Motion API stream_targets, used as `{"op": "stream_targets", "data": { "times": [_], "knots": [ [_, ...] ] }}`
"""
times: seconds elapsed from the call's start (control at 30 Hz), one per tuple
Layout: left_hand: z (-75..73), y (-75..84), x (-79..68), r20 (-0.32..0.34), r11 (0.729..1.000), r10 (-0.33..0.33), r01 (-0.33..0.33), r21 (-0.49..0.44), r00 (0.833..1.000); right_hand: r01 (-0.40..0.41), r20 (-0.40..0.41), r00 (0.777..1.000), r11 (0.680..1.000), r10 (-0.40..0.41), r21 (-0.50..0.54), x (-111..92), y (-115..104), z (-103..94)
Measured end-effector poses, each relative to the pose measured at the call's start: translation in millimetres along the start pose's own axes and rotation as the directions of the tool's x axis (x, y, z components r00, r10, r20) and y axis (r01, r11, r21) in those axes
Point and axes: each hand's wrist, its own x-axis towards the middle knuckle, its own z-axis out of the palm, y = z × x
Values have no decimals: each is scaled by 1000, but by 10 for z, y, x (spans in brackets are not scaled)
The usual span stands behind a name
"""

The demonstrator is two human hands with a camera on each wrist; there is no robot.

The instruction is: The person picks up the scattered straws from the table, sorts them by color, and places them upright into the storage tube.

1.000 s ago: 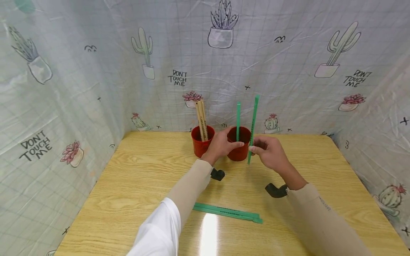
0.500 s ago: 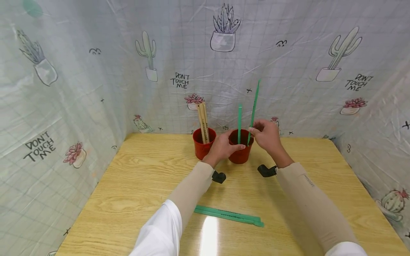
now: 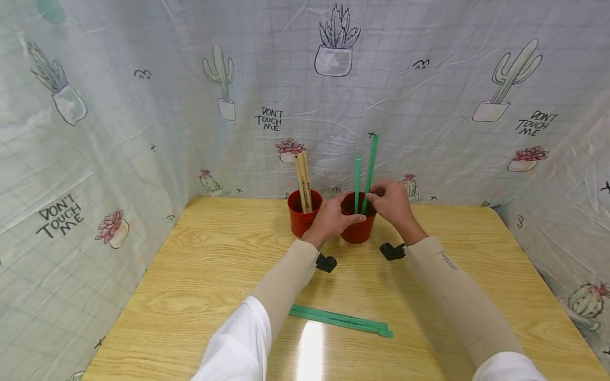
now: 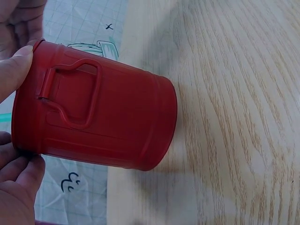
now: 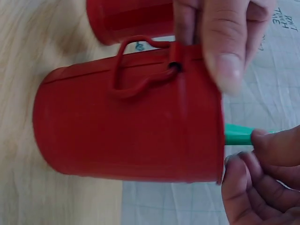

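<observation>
My left hand [image 3: 332, 216] grips the rim of the right-hand red bucket [image 3: 357, 233], thumb on the near side and fingers on the far side. In the left wrist view this small bucket [image 4: 122, 112] shows its wire handle folded against the wall. Between thumb and fingers, my right hand [image 3: 393, 202] pinches a long green straw [image 3: 371, 161] in a printed wrapper. Its lower end is inside the bucket, and it leans slightly right. A second green straw [image 3: 358, 174] stands in the same bucket. In the right wrist view the pinched straw [image 5: 238, 136] emerges over the rim.
A second red bucket [image 3: 299, 225] stands just left, holding several beige straws [image 3: 303, 180]. More green straws [image 3: 338, 318] lie flat near the front of the wooden table [image 3: 214, 254]. A patterned curtain [image 3: 267, 69] hangs behind and at both sides.
My right hand has risen from beside the bucket and moved left over its rim. The pinched green straw went from outside the bucket to inside, then lower. My left hand keeps its hold.
</observation>
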Motion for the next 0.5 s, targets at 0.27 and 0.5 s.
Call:
{"op": "stream_targets", "data": {
  "times": [0.27, 0.5],
  "knots": [
    [2, 10, 4, 1, 1000, -10, 9, 22, 1000, -45, -27, 999, 999, 46, 27, -204, 65, -21],
    [8, -10, 1, 6, 1000, -15, 15, 26, 1000, -154, 23, 988, 936, 155, 318, -686, 94, 39]
  ]
}}
